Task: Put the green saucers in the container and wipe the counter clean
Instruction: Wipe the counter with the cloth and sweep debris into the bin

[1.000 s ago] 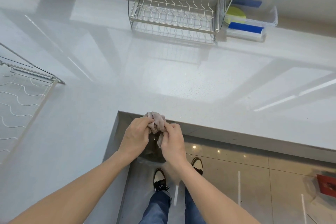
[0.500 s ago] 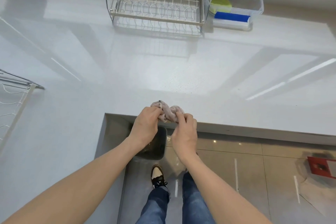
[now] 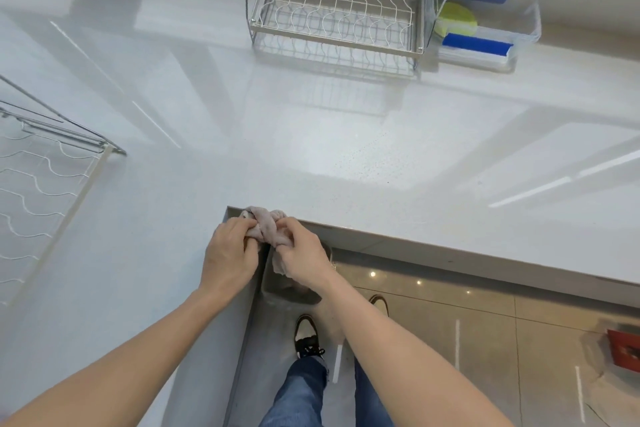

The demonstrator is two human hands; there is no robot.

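A twisted beige cloth (image 3: 266, 227) is gripped at both ends, by my left hand (image 3: 230, 255) and my right hand (image 3: 300, 253), at the inner corner of the white counter (image 3: 311, 149). Below the hands a dark bin (image 3: 294, 291) stands on the floor. At the back right a clear container (image 3: 519, 35) with blue clips holds a green saucer (image 3: 455, 15).
A wire dish rack (image 3: 332, 24) stands at the back of the counter, left of the container. Another wire rack (image 3: 45, 184) lies at the far left. My shoes and jeans show on the tiled floor; a red object (image 3: 623, 350) sits at the right.
Both hands keep twisting the cloth over the bin; it is now wound tighter between them. The view has shifted a little.
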